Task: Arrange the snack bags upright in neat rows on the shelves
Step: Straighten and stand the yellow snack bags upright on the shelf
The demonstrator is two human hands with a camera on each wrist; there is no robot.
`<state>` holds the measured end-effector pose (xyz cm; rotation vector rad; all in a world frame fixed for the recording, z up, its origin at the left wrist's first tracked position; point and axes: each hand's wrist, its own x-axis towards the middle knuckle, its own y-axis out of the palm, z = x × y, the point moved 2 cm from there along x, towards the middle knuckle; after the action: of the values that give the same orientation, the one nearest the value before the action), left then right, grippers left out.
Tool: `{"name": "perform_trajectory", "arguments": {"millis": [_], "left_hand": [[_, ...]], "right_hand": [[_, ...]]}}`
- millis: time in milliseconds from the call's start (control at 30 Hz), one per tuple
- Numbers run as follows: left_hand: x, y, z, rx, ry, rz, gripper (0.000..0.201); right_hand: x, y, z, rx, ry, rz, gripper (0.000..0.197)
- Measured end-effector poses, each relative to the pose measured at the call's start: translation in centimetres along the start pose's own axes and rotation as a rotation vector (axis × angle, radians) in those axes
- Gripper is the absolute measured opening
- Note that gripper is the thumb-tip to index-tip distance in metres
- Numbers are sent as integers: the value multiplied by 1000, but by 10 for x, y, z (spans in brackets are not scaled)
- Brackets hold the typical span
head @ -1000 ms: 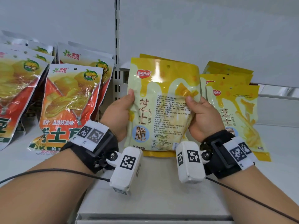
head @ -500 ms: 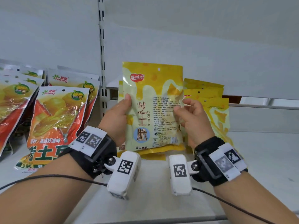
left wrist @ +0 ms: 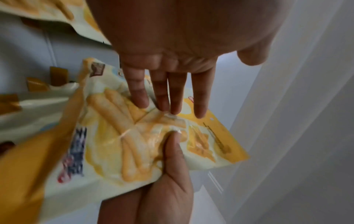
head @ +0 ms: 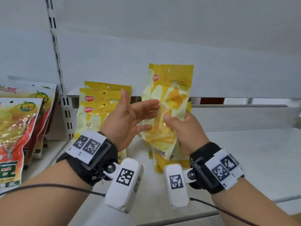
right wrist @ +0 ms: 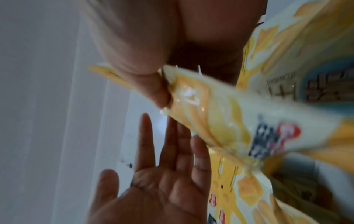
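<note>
Right hand [head: 187, 128] wrapped around the lower half of a glossy yellow-and-cream plastic snack bag of stick-shaped crisps [head: 169, 101], thumb pressed across the front, as the left wrist view shows; grip closed firmly on it. Bag held up off the white metal shelf [head: 244, 152], hang-hole end on top and turned partly edge-on, probably so its face can be swung forward before setting down. Left hand [head: 128, 121] spread wide beside the bag, fingers [left wrist: 162, 97] straight with tips at or just touching the film: holding nothing, likely steadying or flattening the soft pouch so the contents settle and the base can stand.

Behind and to the left, a short row of matching yellow snack bags [head: 101, 110] leaning upright against the shelf's back panel; another partly hidden behind the held bag. Probable aim: add the held bag to the front of one of these rows. Further left, past the slotted upright post [head: 57, 51], red-and-orange foil snack bags [head: 17, 128] standing in their own rows, kept apart by kind.

Main risk: a slack pouch slumping forward once released.
</note>
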<state>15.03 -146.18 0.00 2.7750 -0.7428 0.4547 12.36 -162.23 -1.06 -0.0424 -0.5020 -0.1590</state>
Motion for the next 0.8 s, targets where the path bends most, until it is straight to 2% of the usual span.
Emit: {"name": "perform_trajectory", "arguments": {"millis": [67,167,200,333,433,500,600,667,733,800], "left_hand": [[10,13,9,24,17,-160,69],[22,21,29,186,-9,-469,25],[25,21,39,247,-43,-531,20],[36,20,72,374,-176,-631,50],[40,19,85,418,-200,-689,57],[42,18,90,421,-220,-691,59],[43,21,95,417,-235,-707,59],[44,23,99,415,-237,-722,59],[45,23,102,404,-249,-730,60],[46,22,105,380,-259,-730,62]], "right_hand": [[3,-27,-4,95,61,-115,20],[4,-70,-7,228,115,-242,17],[5,-84,-8,277,122,-289,18],[5,-138,-11,405,144,-483,18],[6,-174,-18,385,159,-643,15],[10,-195,-28,276,214,-720,11],[23,-220,-50,-35,342,-695,27],[29,-232,-63,-206,486,-654,32],[30,-242,-71,-295,628,-683,51],[28,-250,-72,-342,669,-764,70]]}}
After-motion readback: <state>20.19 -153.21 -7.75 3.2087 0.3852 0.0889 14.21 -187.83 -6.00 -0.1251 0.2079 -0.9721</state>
